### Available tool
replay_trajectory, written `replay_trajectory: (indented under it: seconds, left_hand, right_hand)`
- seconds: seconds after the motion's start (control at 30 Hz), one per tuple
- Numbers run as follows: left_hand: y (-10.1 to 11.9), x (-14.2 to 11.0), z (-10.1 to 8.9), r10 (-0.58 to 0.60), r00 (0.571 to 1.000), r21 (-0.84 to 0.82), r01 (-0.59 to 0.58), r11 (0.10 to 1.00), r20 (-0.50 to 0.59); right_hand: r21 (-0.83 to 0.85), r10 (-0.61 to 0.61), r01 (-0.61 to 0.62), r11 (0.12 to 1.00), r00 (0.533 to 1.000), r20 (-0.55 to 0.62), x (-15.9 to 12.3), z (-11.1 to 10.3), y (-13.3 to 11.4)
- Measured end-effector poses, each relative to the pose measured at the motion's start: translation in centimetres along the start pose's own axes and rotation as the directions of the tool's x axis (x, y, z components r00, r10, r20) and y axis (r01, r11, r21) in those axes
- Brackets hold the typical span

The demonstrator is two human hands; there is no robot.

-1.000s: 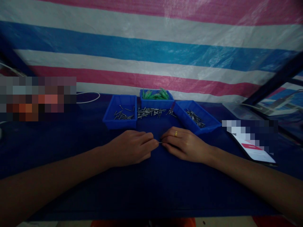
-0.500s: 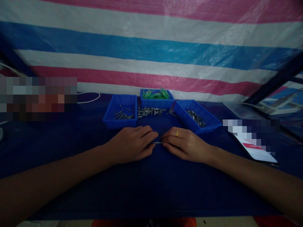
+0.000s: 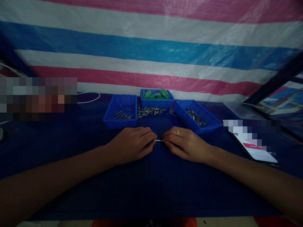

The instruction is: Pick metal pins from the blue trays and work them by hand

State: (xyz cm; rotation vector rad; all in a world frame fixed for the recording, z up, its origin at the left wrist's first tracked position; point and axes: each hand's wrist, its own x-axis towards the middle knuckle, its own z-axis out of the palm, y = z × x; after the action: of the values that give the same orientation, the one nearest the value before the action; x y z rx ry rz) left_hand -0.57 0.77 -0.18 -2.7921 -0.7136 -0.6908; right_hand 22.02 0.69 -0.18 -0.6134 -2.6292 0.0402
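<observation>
A thin metal rivet (image 3: 159,140) with a small collar near its middle spans the gap between my hands, lying nearly level. My left hand (image 3: 132,143) pinches its left end between thumb and fingers. The other end is in the closed fingertips of my right hand (image 3: 189,143), which wears a gold ring. Both ends are hidden by the fingers. Just beyond my hands lies a loose heap of similar thin metal pieces (image 3: 151,111) on the dark blue tabletop (image 3: 151,186).
Blue bins stand on the left (image 3: 120,124) and right (image 3: 210,126) of the heap, each holding thin metal pieces. Behind it, a third blue bin (image 3: 157,103) contains green pieces. A flat device with a white screen (image 3: 259,153) lies right. Striped sheeting (image 3: 151,47) closes off the back.
The rivet sits slightly higher and farther right, with more of it showing between my fingertips. My right fingertips have shifted a little to the right; the bins have not moved.
</observation>
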Motion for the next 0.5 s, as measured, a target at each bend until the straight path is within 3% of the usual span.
replay_trajectory:
  seconds: [0.1,0.5]
  left_hand:
    - [0.14,0.05,-0.06,-0.025,0.998,-0.088,0.019,0.996,-0.065]
    - [0.06,0.20,0.38,-0.043,0.994,-0.289,0.013,0.957,-0.096]
  right_hand:
    - [0.006,0.017,-0.017,1.000,1.000,0.016,0.04,0.02,-0.04]
    - [0.073,0.041,-0.041,0.997,0.999,0.005,0.28,0.13,-0.37]
